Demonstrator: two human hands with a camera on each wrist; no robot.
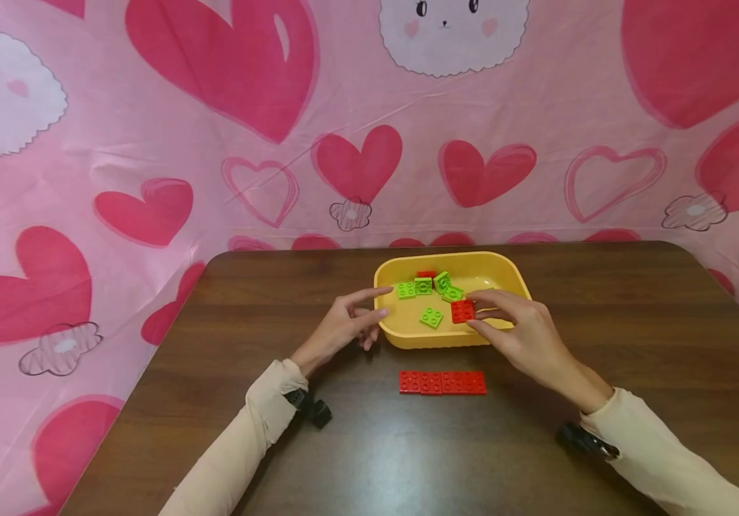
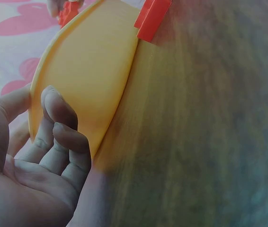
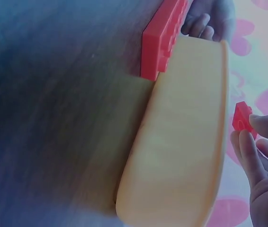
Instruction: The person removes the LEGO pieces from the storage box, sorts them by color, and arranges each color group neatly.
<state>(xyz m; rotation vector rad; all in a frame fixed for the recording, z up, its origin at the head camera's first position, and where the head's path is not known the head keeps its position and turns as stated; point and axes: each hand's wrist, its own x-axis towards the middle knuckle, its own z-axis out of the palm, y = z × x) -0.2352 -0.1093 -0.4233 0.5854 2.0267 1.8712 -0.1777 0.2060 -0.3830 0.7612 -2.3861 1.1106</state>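
Above the yellow tub (image 1: 446,340), my right hand (image 1: 530,333) pinches a square red toy brick (image 1: 462,311) between thumb and fingertips. The right wrist view shows that red brick (image 3: 242,117) just beyond the tub's rim. My left hand (image 1: 346,322) holds the tub's left end, with thumb and index finger over the rim. Its other fingers (image 2: 60,109) are curled against the outer wall in the left wrist view. Inside the tub lie several green bricks (image 1: 431,317) and a red one (image 1: 426,274) near the back wall.
A row of joined red bricks (image 1: 442,383) lies on the brown wooden table (image 1: 369,459) in front of the tub. Behind the table's far edge hangs a pink cloth (image 1: 408,100) with hearts. Dark straps with small devices (image 1: 585,440) sit on both wrists.
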